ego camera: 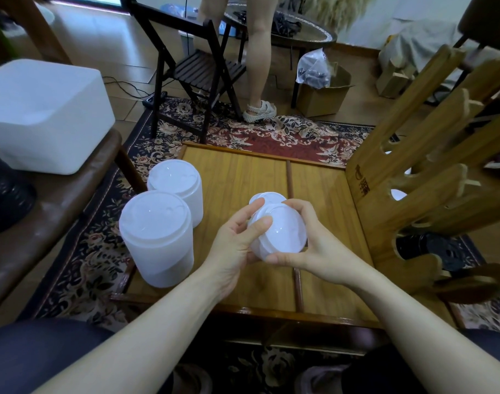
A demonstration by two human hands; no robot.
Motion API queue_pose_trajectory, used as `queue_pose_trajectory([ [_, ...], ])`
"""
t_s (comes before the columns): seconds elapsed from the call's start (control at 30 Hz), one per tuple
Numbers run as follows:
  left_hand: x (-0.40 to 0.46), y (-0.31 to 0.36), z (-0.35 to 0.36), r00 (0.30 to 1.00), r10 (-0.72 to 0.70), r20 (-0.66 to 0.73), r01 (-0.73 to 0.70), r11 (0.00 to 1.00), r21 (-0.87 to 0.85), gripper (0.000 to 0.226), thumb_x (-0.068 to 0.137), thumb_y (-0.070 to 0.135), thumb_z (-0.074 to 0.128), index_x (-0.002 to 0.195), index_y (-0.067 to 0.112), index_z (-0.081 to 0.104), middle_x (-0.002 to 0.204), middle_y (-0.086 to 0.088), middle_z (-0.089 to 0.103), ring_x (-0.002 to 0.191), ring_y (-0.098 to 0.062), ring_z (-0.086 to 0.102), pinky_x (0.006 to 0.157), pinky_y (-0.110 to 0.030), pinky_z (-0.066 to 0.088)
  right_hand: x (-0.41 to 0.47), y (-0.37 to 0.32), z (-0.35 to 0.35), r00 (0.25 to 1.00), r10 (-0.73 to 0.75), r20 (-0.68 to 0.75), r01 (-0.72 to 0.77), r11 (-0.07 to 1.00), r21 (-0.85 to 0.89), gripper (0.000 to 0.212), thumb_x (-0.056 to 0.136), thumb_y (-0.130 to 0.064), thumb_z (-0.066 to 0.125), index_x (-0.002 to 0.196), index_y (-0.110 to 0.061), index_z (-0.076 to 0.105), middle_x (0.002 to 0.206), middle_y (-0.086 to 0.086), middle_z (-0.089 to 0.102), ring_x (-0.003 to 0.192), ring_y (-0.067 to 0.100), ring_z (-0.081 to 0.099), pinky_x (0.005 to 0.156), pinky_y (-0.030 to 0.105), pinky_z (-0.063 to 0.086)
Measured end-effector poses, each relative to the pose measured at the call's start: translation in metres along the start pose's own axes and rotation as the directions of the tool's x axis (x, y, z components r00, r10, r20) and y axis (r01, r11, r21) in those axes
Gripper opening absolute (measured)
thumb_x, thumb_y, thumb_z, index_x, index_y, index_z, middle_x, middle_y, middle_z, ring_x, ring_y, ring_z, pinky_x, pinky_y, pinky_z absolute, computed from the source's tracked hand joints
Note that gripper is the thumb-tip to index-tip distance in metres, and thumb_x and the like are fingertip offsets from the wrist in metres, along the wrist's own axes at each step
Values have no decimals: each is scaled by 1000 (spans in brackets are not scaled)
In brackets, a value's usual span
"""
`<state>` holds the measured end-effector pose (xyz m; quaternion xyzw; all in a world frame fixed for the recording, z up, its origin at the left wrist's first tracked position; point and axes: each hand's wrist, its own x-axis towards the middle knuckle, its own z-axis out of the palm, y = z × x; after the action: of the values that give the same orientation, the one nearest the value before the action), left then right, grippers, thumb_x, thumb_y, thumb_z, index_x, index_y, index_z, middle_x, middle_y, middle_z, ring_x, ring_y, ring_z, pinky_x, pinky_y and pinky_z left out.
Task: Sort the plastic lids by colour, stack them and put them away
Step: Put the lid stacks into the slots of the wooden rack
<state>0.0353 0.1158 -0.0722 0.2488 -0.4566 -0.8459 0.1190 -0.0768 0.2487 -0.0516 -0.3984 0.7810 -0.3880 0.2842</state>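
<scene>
Both hands, left (237,240) and right (314,245), grip a small stack of white lids (280,231) above the wooden counter (243,172), beside two tall stacks (157,237). I'd square the rims evenly before setting it down.

Two tall stacks of translucent white lids (157,237) (176,186) stand upright, touching, at nine o'clock on the wooden table; a shorter tilted stack (282,233) is held at centre.

Glossy translucent plastic lids (280,231); varnished wooden table (237,177)
</scene>
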Motion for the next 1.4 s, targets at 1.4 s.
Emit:
queue_pose_trajectory([
  [1.4, 0, -5, -4, 999, -33, 33, 32, 999, 25, 49, 84, 12, 75, 128, 30, 63, 118, 0, 73, 105, -21, 71, 76, -37, 59, 1, 8, -10, 990, 12, 140, -9, 1000, -26, 92, 77, -28, 83, 145, -42, 23, 149, -16, 27, 135, -3, 32, 95, 3, 36],
])
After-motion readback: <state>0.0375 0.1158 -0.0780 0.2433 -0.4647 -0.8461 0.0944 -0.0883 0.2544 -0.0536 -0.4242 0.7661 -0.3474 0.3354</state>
